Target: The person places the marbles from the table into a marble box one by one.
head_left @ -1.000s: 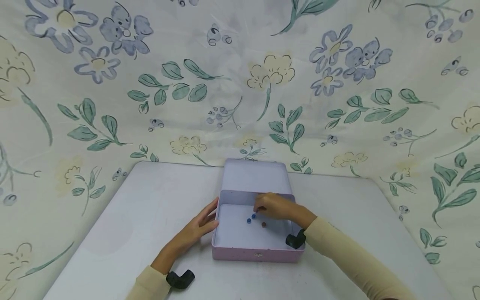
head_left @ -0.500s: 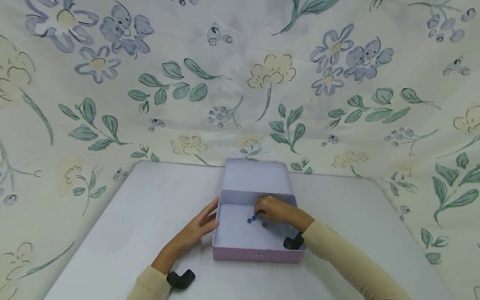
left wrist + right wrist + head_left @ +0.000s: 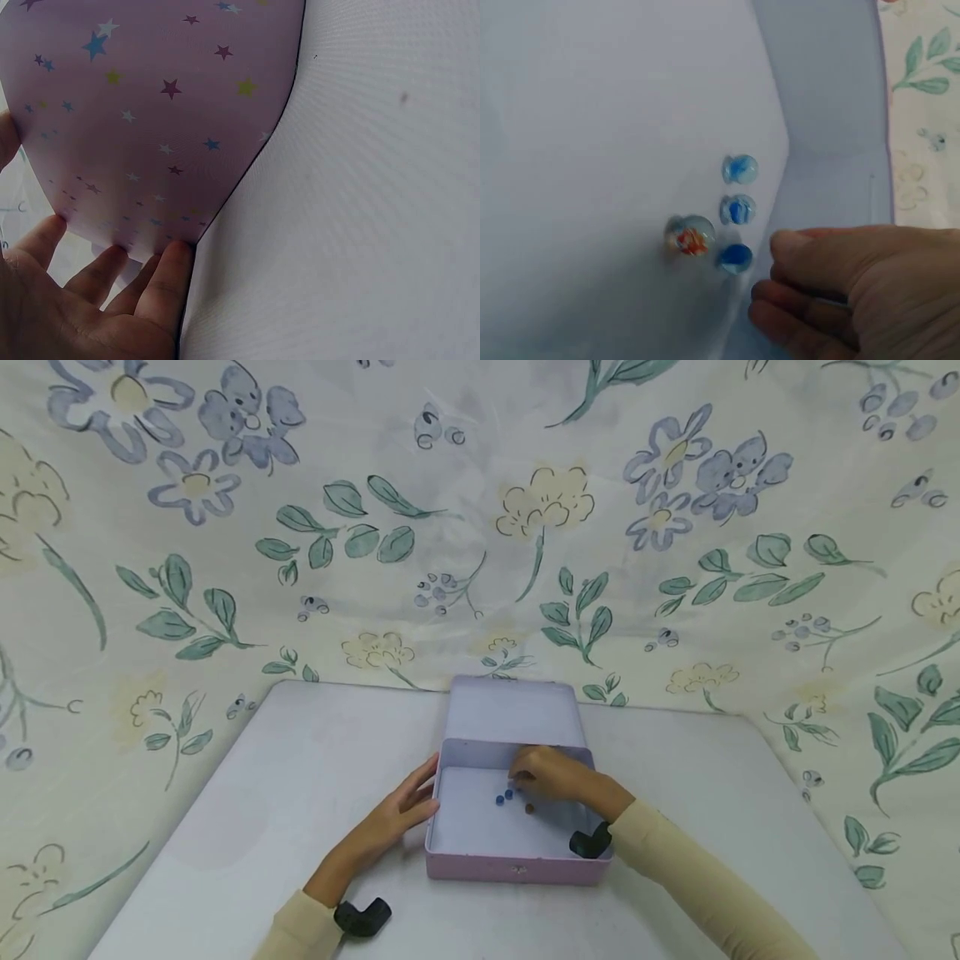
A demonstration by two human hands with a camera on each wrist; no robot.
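Observation:
A pink metal box (image 3: 480, 867) with a pale lilac inside lies open before me. My left hand (image 3: 393, 810) rests its fingertips against the box's left side; in the left wrist view those fingers touch the star-printed outer wall. Inside the box my right hand (image 3: 551, 774) hovers near the back, fingers loosely bent. In the right wrist view, three blue glass marbles (image 3: 738, 210) stand in a row on the box floor, beside a clear marble with orange-red swirls (image 3: 691, 236). My thumb and fingertips are right beside the nearest blue marble (image 3: 736, 258), with nothing visible between them.
The box's lid (image 3: 513, 712) leans back behind it. A white table (image 3: 337, 727) carries the box, and a floral cloth (image 3: 480, 527) hangs behind and at the sides. Black devices (image 3: 363, 917) sit at both wrists.
My right hand dips slightly, then lifts again at nearly the same spot by the marbles. The left hand stays at the box's side, and the marbles remain about where they were.

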